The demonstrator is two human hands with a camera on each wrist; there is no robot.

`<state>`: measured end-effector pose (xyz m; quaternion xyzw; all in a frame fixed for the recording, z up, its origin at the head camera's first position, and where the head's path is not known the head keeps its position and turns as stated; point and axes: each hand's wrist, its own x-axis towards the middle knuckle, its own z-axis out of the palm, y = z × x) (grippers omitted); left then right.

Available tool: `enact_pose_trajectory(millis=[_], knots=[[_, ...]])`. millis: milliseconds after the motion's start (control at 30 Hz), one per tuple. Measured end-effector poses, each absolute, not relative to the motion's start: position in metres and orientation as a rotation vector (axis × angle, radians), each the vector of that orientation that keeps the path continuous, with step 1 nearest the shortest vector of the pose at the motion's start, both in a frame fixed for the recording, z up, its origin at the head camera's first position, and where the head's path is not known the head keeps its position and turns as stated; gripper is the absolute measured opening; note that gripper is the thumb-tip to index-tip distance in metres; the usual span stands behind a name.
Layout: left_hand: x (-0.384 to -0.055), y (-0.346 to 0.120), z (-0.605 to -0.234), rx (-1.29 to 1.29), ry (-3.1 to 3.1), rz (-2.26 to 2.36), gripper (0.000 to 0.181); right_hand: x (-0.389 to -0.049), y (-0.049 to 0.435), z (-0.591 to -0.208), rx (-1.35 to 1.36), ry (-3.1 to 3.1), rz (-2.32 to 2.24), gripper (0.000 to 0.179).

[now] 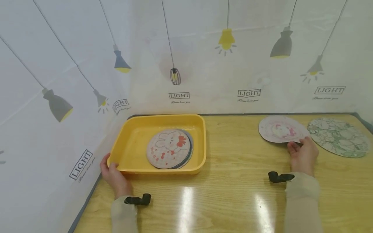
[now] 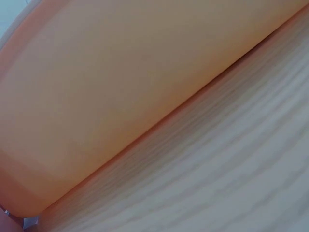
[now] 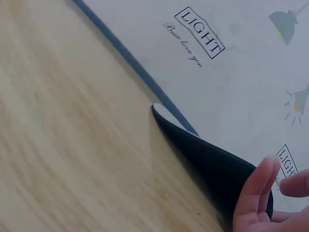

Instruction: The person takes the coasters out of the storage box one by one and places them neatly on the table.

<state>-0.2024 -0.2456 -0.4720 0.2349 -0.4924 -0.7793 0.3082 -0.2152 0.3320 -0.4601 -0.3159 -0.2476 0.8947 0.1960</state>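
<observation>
- Nearest the camera, two pale beige sleeves (image 1: 303,204) with small black wrist fittings (image 1: 137,200) are held over a pale wood-grained tabletop (image 1: 227,181).
- By the right hand (image 1: 304,157), a thin, round pink-and-white disc (image 1: 282,129) with a dark underside is pinched at its near right edge, that edge being raised off the tabletop.
- By the left hand (image 1: 116,178), a yellow rectangular plastic tray (image 1: 131,147) is gripped at its near left corner; its long axis is laid left to right.
- Well to the left of the right hand and its disc the tray is placed, its right wall interposed.
- Inside the tray, a round rabbit-printed disc (image 1: 167,149) is stacked on a greyish lower disc (image 1: 188,134).
- Just right of the right hand, a round green floral disc (image 1: 338,137) is laid flat.
- Behind, the tabletop is bordered by a white lamp-printed sheet (image 1: 204,77).
</observation>
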Motion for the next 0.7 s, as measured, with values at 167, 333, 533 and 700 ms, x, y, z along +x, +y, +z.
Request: enact_pose_trajectory(millis=[167, 333, 533, 700], knots=[[-0.2011, -0.2468, -0.4736, 0.619, -1.294, -2.059, 0.046, -0.2176, 0.3343, -0.4603, -0.897, -0.778, 2.52, 0.056], [-0.2006, -0.2459, -0.4738, 0.613, -1.291, -2.065, 0.046, -0.217, 0.3361, -0.4586, -0.904, -0.729, 2.515, 0.052], [-0.2019, -0.245, -0.4727, 0.598, -1.281, -2.072, 0.045, -0.2141, 0.3355, -0.4566, -0.982, -0.802, 2.436, 0.052], [-0.2017, -0.2445, -0.4729, 0.598, -1.281, -2.074, 0.045, -0.2125, 0.3338, -0.4558, -1.032, -0.825, 2.393, 0.049]])
